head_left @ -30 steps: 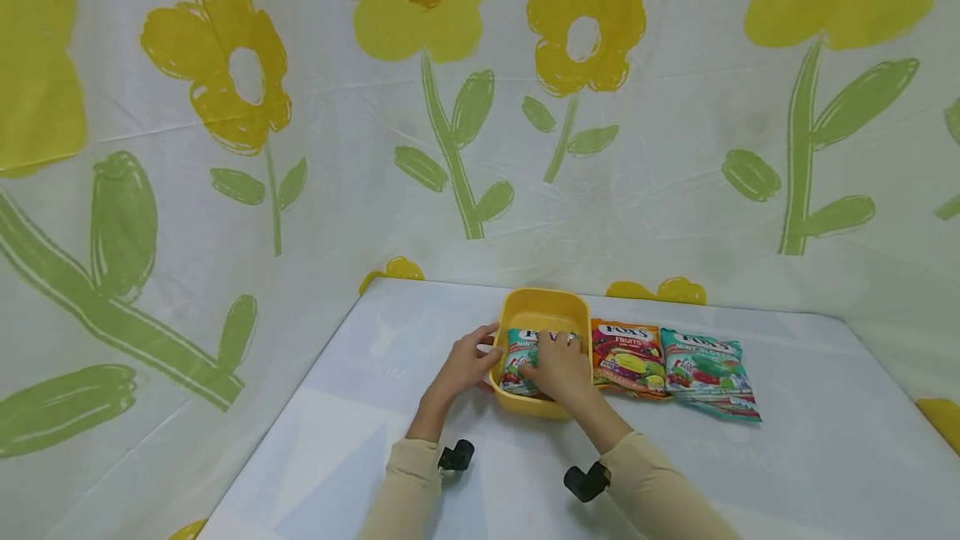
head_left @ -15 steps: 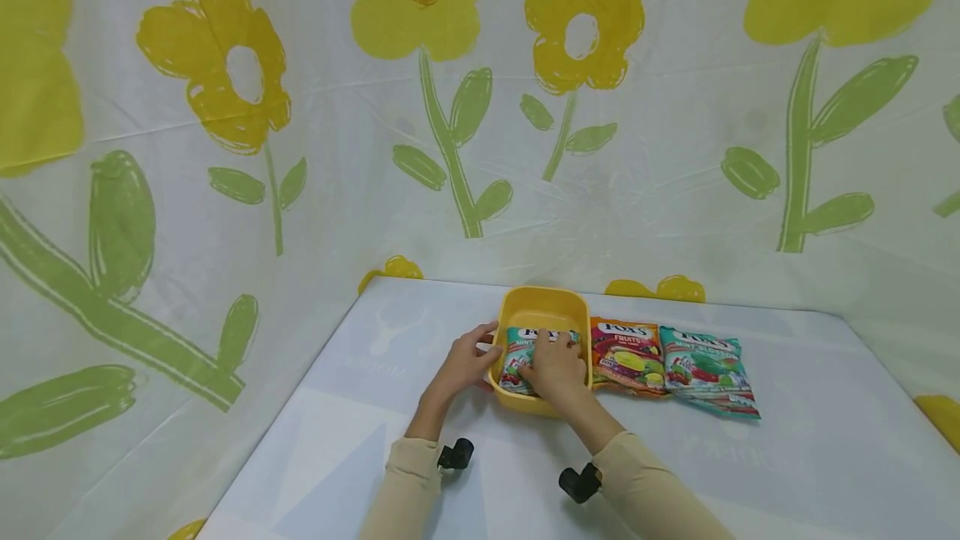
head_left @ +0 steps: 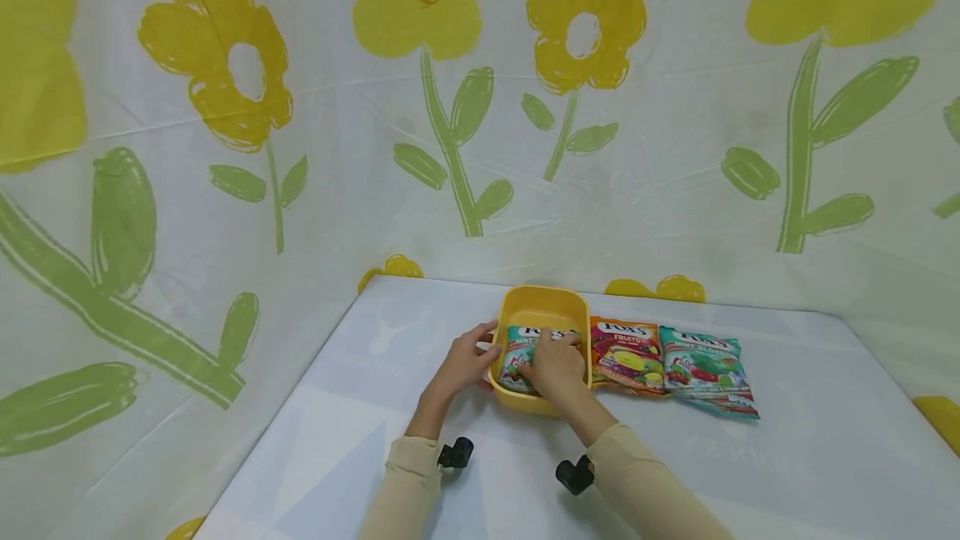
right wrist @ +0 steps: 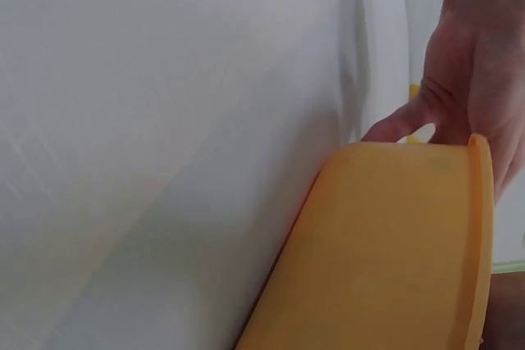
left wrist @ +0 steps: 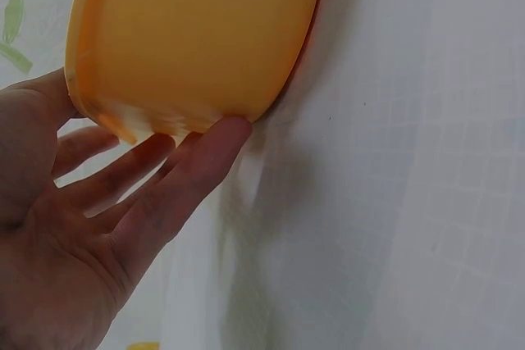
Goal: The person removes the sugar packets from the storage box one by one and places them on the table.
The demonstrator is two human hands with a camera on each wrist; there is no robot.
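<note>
A teal FOX'S mint candy bag [head_left: 517, 357] lies inside the yellow tub [head_left: 543, 409], in its near half. My right hand [head_left: 558, 369] reaches in over the near rim, its spread fingers and thumb resting on the bag and covering its right part. My left hand [head_left: 465, 363] grips the tub's left side. In the left wrist view, that hand's fingers [left wrist: 217, 149] lie against the tub's outer wall [left wrist: 197, 30], with the thumb up at the rim. The right wrist view shows the tub's near wall [right wrist: 377, 243], with the left hand [right wrist: 472, 79] beyond it.
Right beside the tub lies a red-orange FOX'S fruits bag [head_left: 628, 357]. Next to it is another teal FOX'S mint bag [head_left: 708, 372]. All stand on a pale table [head_left: 810, 440], backed by a flower-print curtain [head_left: 660, 190].
The right hand shifts slightly left over the bag in the tub, and its forearm moves a little left with it. The left hand and the tub stay in place.
</note>
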